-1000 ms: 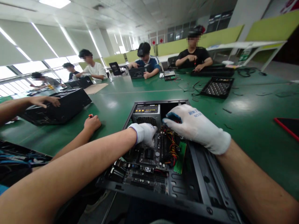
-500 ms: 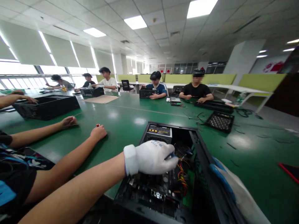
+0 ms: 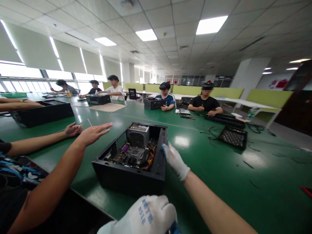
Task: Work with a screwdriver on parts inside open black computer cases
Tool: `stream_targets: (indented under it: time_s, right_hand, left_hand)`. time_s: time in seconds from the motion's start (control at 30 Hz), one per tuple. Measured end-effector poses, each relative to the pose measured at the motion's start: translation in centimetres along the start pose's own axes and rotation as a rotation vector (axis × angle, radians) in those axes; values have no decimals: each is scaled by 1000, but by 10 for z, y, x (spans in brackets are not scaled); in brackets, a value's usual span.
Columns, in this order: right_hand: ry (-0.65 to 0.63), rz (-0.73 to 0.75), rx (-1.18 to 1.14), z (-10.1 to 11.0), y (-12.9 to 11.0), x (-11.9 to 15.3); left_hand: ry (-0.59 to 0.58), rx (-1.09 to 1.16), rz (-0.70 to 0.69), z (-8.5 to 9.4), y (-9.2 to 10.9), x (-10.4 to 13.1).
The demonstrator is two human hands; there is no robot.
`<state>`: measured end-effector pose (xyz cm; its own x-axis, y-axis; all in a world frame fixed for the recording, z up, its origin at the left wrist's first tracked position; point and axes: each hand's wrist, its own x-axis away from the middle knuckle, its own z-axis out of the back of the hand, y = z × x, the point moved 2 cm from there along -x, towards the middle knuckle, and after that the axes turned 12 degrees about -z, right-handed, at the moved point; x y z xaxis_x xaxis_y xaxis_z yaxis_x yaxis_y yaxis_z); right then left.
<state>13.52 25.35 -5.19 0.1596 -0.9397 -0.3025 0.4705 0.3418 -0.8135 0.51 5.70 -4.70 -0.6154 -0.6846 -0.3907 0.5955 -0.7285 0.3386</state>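
While the left hand [image 3: 152, 216] was over the open case [image 3: 129, 180] half a second ago, it's now nearer the camera, grip curled, contents can't tell. Case sits on desk [image 3: 219, 169]; right hand [image 3: 174, 159] at its side, fingers straight, nothing clasped; work inside looks paused.

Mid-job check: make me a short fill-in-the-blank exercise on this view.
1. The computer case stands on a table coloured ____.
2. At the case's right wall, the person's right hand wears a white ____.
3. The power supply sits ____ the case.
4. On the circuit board, one small connector is bright ____.

Missing words: green; glove; inside; purple.
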Motion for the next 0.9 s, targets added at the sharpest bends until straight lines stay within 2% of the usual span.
stream_targets:
  time_s: [0.1, 0.17, 0.23, 0.33, 0.47, 0.63, 0.77, 0.9]
  right_hand:
    - [-105, 4, -47, -48, -15, -42]
    - [-162, 1, -66, -70, -20, -57]
    - [-205, -14, -69, -81, -16, -58]
    - [-250, -62, -47, -81, 7, -36]
    - [-275, -161, 15, -53, 57, 6]
    - [-187, -279, 89, 9, 109, 48]
    - [-80, -338, 142, 57, 137, 79]
    - [-11, -367, 196, 83, 150, 102]
  left_hand:
    - [20, 9, 90, -34, -19, -2]
    - [5, 2, 101, -51, -31, -7]
    - [-7, -11, 138, -64, -44, -10]
    - [-31, -19, 231, -76, -62, -6]
    - [-50, 2, 261, -85, -78, -1]
    - [-42, 29, 210, -89, -82, -18]
    - [-49, 30, 176, -96, -80, -37]
    - [-33, 46, 153, -106, -80, -51]
